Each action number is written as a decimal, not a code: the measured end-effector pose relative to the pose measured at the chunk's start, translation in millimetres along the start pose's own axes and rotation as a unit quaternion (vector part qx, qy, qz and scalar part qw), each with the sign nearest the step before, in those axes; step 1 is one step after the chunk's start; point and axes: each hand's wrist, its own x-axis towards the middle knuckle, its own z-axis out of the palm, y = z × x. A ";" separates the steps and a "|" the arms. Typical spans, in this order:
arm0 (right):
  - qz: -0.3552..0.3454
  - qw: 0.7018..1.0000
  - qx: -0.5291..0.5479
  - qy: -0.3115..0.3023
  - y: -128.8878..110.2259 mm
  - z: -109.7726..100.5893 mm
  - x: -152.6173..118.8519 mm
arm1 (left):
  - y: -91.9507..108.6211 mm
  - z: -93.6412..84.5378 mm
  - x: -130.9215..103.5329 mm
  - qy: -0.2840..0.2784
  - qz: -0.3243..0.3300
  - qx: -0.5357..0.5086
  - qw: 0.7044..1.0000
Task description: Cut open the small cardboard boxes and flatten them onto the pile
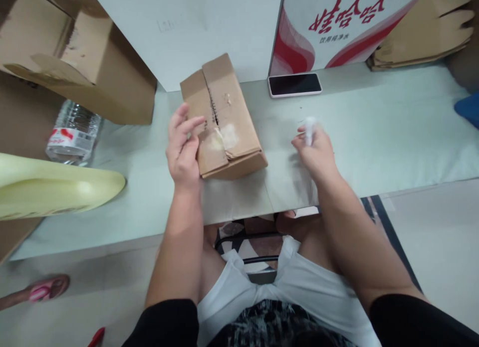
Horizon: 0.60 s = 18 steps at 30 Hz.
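Box (235, 122), seemingly steadied as further handling required, lay against the spread left hand (183, 150), the right hand (318, 147) pinching a white stick (309, 129).

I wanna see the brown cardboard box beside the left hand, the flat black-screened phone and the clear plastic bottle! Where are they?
Brown cardboard box (231, 110): head view, on its top flap.
Flat black-screened phone (295, 85): head view, on its screen.
Clear plastic bottle (74, 137): head view, on its label.
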 end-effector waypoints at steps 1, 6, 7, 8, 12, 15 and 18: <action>0.004 0.996 -0.083 -0.029 0.1 0.9 -1.9 | -3.4 -2.1 1.4 0.007 -0.016 0.005 1.000; -0.056 0.963 -0.262 -0.025 2.0 6.1 -8.1 | -11.4 -7.3 2.3 0.019 -0.068 -0.051 0.996; -0.084 0.961 -0.263 -0.006 2.0 8.0 -8.6 | -10.5 -6.9 1.9 0.014 -0.066 -0.065 0.996; -0.111 0.960 -0.255 0.003 1.8 10.1 -9.0 | -9.1 -6.0 1.5 0.001 -0.052 -0.075 0.996; -0.170 0.965 -0.189 -0.062 -0.7 18.1 -11.1 | -1.0 3.5 0.3 -0.063 0.033 -0.038 0.997; -0.174 0.969 -0.148 -0.099 -1.6 20.7 -13.3 | 8.7 13.7 -1.1 -0.054 -0.002 -0.011 0.998; -0.191 0.972 -0.096 -0.099 -0.5 20.8 -15.0 | 23.9 21.7 -0.6 0.041 -0.064 -0.077 0.994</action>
